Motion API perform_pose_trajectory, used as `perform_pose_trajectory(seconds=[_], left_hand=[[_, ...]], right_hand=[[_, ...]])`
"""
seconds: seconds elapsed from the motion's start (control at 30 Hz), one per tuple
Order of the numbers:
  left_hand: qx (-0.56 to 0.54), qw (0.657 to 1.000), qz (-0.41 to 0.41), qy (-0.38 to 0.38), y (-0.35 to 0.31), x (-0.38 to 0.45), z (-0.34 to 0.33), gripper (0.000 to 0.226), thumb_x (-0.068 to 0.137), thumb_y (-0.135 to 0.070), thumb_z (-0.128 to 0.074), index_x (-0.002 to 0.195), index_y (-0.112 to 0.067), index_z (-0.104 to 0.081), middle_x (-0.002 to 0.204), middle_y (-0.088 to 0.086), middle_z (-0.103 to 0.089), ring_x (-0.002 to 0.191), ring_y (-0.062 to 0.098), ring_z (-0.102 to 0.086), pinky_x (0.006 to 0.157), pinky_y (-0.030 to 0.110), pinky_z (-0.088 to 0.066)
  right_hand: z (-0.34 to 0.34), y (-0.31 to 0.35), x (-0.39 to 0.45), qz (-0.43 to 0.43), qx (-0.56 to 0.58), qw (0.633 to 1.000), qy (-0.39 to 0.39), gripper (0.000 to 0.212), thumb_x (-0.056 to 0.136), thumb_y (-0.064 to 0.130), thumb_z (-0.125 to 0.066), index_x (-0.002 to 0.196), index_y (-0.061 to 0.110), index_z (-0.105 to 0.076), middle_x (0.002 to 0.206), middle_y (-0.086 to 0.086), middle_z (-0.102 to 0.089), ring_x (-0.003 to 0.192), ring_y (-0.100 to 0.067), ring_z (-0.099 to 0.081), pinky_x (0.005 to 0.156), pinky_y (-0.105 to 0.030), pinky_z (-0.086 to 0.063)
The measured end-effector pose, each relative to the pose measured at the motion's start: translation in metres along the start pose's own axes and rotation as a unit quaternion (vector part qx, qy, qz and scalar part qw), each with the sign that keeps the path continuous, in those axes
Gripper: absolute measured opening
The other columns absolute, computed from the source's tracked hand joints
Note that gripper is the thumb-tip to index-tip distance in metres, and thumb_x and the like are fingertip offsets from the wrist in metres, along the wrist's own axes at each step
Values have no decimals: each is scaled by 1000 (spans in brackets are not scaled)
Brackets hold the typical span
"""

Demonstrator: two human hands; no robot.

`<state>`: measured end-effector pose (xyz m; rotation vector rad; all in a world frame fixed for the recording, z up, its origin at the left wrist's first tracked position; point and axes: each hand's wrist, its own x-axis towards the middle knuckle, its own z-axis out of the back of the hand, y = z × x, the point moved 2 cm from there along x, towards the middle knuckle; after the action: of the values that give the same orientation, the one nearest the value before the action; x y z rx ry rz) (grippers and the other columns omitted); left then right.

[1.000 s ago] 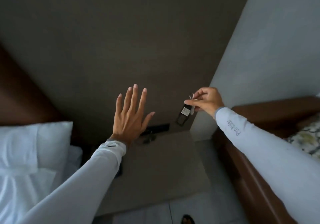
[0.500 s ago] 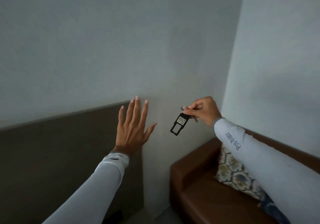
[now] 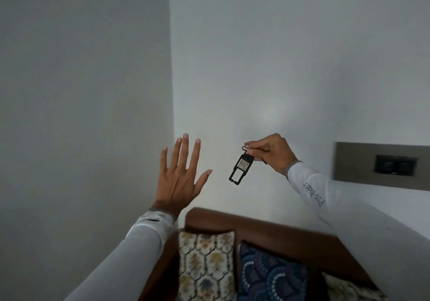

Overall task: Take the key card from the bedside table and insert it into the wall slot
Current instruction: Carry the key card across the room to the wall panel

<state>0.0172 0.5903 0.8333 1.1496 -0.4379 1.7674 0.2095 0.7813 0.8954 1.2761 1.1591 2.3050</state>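
While pinched by the right hand, the black rectangular key card dangles.

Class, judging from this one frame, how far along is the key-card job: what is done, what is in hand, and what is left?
Done: the key card is picked up and dangles from the right hand, pinched near its ring. In hand: it is held in the air before the white wall, while the left hand is open and empty. Left: inserting it. A dark wall panel lies further right; whether it holds the slot is unclear.
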Motion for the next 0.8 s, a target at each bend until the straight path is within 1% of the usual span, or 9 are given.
perform_pose_trajectory(seconds=[0.13,0.2,0.27,0.33,0.43,0.5,0.6,0.73,0.8], left_hand=[[-39,999,-32,-19,-93,61,-39,79,107,-63,-29,167,-11,-27,173,24,-30,157,39,-37,122,66,-37],[-61,997,-42,-26,-139,86,-56,80,107,-64,-27,167,-12,-26,173,24,-29,158,39,-35,123,65,-36],[-83,995,-53,-26,-182,108,-70,81,107,-66,-25,168,-13,-24,174,23,-27,159,38,-33,124,65,-35],[-105,991,-71,-31,-225,126,-84,80,108,-66,-22,168,-13,-24,175,22,-26,159,38,-32,124,65,-35],[-138,985,-96,-43,-285,151,-103,80,108,-66,-23,168,-13,-24,175,22,-25,160,37,-31,124,65,-35],[-163,979,-110,-53,-321,166,-117,80,108,-66,-25,168,-13,-23,175,22,-25,160,37,-30,124,65,-35],[-196,971,-123,-63,-368,190,-135,80,108,-65,-21,169,-14,-21,175,22,-24,161,37,-29,125,65,-34],[-224,963,-128,-73,-414,220,-163,81,108,-66,-21,169,-13,-20,175,22,-23,161,38,-29,124,65,-33],[-233,961,-129,-73,-434,237,-179,82,107,-67,-24,169,-13,-21,175,23,-23,160,39,-29,125,65,-33]], right_hand=[[107,-22,8,16,-90,995,-27,22,86,-7,-68,107,-5,-74,116,-14,-70,102,-19,-68,58,-6,-51],[157,-33,11,20,-141,989,-41,23,87,-7,-67,108,-4,-74,119,-14,-70,107,-18,-66,57,-2,-46],[199,-45,14,10,-170,984,-48,26,88,-6,-65,112,-3,-72,125,-15,-69,116,-19,-65,72,-7,-52],[236,-57,14,-6,-190,980,-59,29,89,-6,-64,117,-3,-70,130,-15,-67,122,-20,-62,94,-24,-55],[284,-73,8,-31,-198,975,-90,32,87,-6,-65,118,1,-70,128,-12,-68,119,-17,-63,99,-26,-53],[314,-85,1,-47,-184,973,-129,34,85,-5,-69,118,4,-70,124,-12,-71,115,-23,-67,100,-38,-54],[359,-100,-7,-63,-191,966,-165,38,79,1,-79,114,12,-69,112,-11,-74,92,-35,-70,79,-44,-61],[409,-119,-7,-69,-195,952,-227,33,73,2,-83,103,9,-69,93,-15,-73,74,-21,-67,57,-24,-54],[432,-129,-1,-78,-183,946,-254,32,72,-1,-83,101,4,-70,91,-19,-72,67,-17,-66,51,-21,-51]])
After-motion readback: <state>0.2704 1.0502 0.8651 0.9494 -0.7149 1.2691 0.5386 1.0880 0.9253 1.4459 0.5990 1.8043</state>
